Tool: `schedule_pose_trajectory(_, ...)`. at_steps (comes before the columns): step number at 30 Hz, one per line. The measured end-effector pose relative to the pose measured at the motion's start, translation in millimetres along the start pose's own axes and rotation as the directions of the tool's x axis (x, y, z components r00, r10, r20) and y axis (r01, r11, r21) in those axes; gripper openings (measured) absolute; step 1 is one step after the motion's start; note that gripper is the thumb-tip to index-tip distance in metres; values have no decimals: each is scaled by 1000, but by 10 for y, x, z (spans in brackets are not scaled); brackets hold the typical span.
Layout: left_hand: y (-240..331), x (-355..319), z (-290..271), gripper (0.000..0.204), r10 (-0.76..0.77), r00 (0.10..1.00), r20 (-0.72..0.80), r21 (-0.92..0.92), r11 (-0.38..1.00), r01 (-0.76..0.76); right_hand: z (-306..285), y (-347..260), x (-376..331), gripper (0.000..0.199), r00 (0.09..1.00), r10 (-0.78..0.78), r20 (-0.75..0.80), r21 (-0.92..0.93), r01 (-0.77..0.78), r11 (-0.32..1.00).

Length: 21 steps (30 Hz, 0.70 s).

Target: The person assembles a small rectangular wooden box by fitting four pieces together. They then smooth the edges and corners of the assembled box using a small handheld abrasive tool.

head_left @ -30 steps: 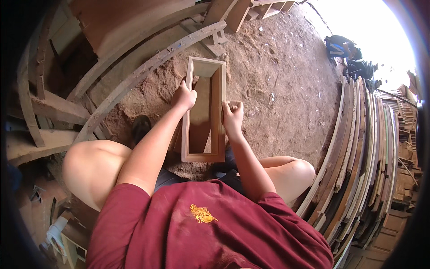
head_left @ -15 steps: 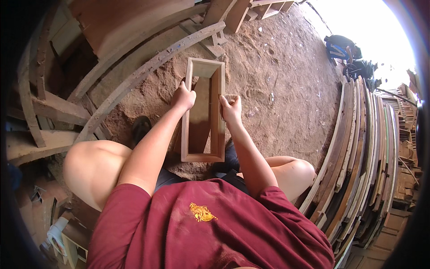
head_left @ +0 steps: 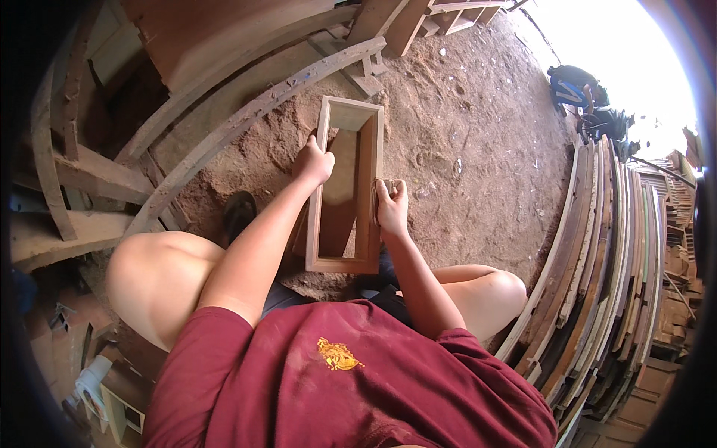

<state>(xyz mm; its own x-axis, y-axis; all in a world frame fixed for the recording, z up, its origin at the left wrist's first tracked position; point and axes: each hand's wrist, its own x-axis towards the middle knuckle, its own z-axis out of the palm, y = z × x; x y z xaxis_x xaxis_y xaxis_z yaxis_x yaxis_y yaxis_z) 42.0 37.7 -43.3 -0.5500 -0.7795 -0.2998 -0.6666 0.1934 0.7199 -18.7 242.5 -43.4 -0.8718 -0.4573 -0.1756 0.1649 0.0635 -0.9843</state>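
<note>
A long wooden box frame (head_left: pixel 344 264) stands upright between my knees, with its rectangular opening facing up. My left hand (head_left: pixel 314 161) is closed around its left edge, a little above the middle. On the opposite side, my right hand (head_left: pixel 392 207) is closed in a pinch against the outer face of the right edge. A thin brownish piece, like a folded sheet, shows at those fingertips; its kind is too small to make out. Through the frame's opening a brown board-like surface shows below.
A curved-looking wooden beam (head_left: pixel 246 123) and other timber lie to the left. Long stacked planks (head_left: pixel 590 261) fill the right side. Sandy, dusty ground (head_left: pixel 470 149) spreads ahead. Far right, a person (head_left: pixel 573 86) bends beside dark machinery. Wooden frames (head_left: pixel 455 16) stand at the far end.
My right hand has slid toward me along the frame's right edge. The frame, with my left hand still on it, appears slightly farther right in the picture as the view shifts.
</note>
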Motion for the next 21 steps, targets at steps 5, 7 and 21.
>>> schedule_pose_trajectory(5, 40, -24, -84, 65, -32, 998, 54, 22, 999, 31, 3, -27, -204, 18, 995, 57, -82, -15, -58, 998)
schedule_pose_trajectory(7, 0, -12, -54, 65, -14, 1000, 12, 17, 1000, 14, 42, -136, -193, 18, 992, 97, -79, -48, -101, 994)
schedule_pose_trajectory(21, 42, -62, -80, 62, -26, 999, 30, 26, 999, 25, 6, -113, 39, 21, 998, -28, -50, -285, 13, 959)
